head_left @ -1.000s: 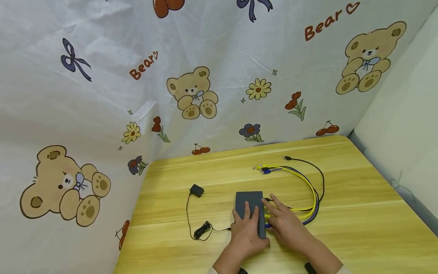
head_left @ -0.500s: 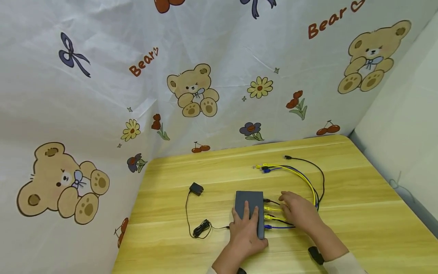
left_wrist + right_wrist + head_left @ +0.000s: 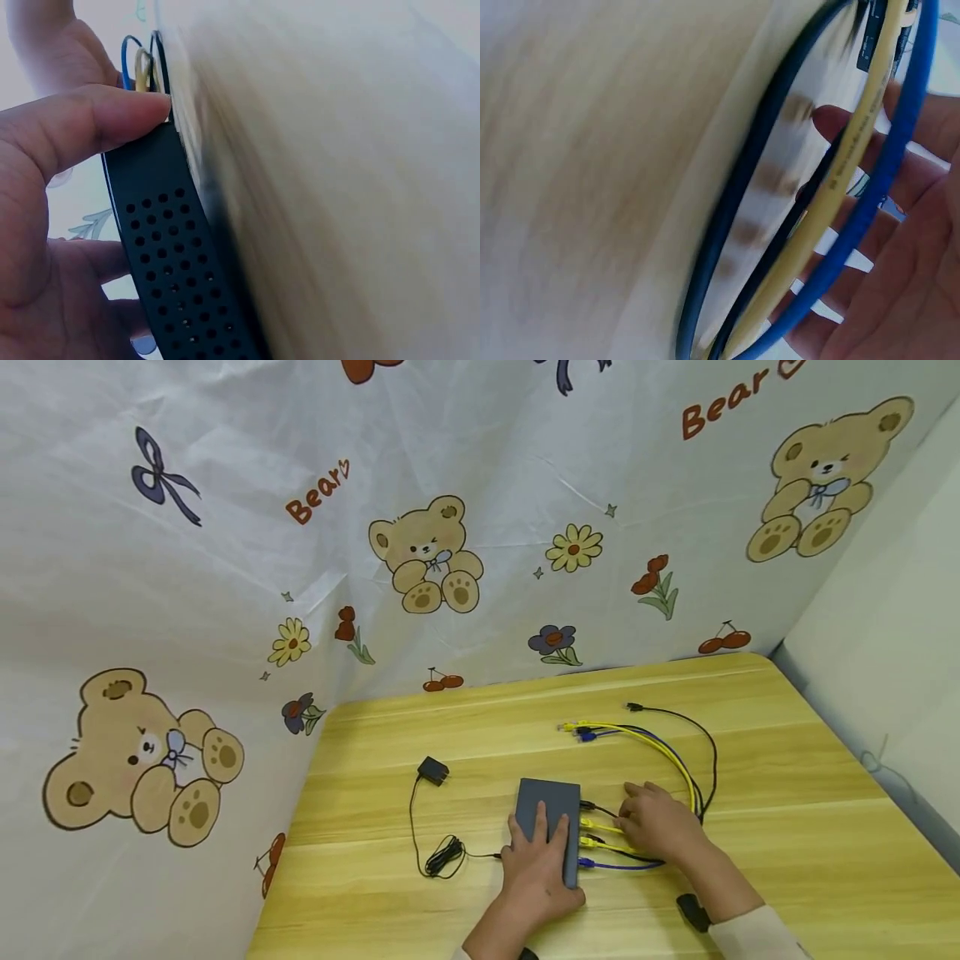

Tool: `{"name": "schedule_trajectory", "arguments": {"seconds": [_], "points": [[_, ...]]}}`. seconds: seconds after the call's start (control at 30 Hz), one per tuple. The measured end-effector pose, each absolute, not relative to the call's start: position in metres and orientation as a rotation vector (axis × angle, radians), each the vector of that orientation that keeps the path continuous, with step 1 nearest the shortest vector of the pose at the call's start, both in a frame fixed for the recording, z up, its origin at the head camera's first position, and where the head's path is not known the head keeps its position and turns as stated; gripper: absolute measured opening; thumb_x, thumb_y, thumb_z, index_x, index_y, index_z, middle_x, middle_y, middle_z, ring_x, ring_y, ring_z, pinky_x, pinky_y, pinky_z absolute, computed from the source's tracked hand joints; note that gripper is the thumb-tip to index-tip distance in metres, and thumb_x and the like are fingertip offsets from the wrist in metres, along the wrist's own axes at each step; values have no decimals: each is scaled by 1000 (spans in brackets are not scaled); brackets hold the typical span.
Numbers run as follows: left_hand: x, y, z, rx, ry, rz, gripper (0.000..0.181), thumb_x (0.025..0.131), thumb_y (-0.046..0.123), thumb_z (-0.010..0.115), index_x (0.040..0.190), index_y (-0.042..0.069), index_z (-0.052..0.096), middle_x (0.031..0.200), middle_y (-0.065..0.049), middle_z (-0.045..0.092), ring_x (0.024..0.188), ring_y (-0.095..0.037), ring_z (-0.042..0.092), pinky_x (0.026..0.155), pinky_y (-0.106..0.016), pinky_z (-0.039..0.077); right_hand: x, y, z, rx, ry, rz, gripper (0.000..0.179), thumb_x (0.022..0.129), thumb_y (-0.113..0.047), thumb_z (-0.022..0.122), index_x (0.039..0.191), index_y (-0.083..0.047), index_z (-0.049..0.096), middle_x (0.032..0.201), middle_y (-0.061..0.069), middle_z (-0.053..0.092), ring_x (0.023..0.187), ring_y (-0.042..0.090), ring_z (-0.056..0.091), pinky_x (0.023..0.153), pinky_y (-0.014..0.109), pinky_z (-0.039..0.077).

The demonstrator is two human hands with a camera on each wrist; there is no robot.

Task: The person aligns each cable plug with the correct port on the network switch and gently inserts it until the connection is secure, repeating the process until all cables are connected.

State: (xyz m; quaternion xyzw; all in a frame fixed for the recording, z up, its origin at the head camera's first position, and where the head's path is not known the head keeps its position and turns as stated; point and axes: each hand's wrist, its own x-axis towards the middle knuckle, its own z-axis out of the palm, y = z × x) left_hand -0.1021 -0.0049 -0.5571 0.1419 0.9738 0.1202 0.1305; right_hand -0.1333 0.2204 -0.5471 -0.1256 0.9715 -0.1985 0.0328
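A dark grey network switch lies on the table, its vented side wall showing in the left wrist view. My left hand rests on its top with fingers spread, the thumb against the near corner. Yellow, black and blue network cables run from plugs in its right side; the blue cable is nearest me. My right hand is over these cables, fingers loosely bent. In the right wrist view, the yellow cable and a blue cable cross in front of its palm and fingers.
The cables curve back to loose plugs behind the switch; one black cable ends farther right. A black power adapter lies left, its bundled cord leading to the switch. A bear-print cloth hangs behind the table.
My right hand has moved from the plugs at the switch's right side rightward onto the cables, its fingers now more bent. My left hand has stayed on the switch.
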Motion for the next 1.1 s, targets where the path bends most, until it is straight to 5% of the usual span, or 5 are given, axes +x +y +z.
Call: {"name": "schedule_trajectory", "arguments": {"seconds": [0.3,0.57,0.8,1.0,1.1], "points": [[-106,-6,-558,397,2833,405,103,73,54,77,159,36,24,167,-8,11,145,-59,10,92,-70,39,-126,226,-549,-581,3116,-797,30,77,-17,86,77,-22,57,129,24,62,124,57,50,96,65,45],[-109,-3,-553,375,2833,459,103,75,55,77,159,34,23,167,-10,12,144,-60,11,95,-72,37,-116,226,-542,-831,3198,-856,22,73,-23,89,70,-34,71,137,18,60,130,54,45,94,69,43],[-115,-2,-548,352,2836,515,100,78,53,76,160,31,23,167,-11,13,144,-60,10,98,-73,35,-104,228,-548,-868,3177,-757,26,71,-33,89,96,-32,81,154,13,43,145,47,25,98,75,31],[-117,-4,-545,328,2819,593,100,78,51,76,160,28,24,167,-12,12,143,-61,9,97,-76,33,-99,229,-554,-951,3150,-829,20,71,-29,90,90,-31,82,157,12,39,150,44,14,99,77,28],[-117,-4,-544,312,2808,622,100,78,51,76,160,28,24,167,-12,13,143,-61,10,97,-77,33,-94,226,-556,-894,3149,-637,33,76,-36,85,107,-27,80,161,15,31,151,44,4,101,76,28]]}}
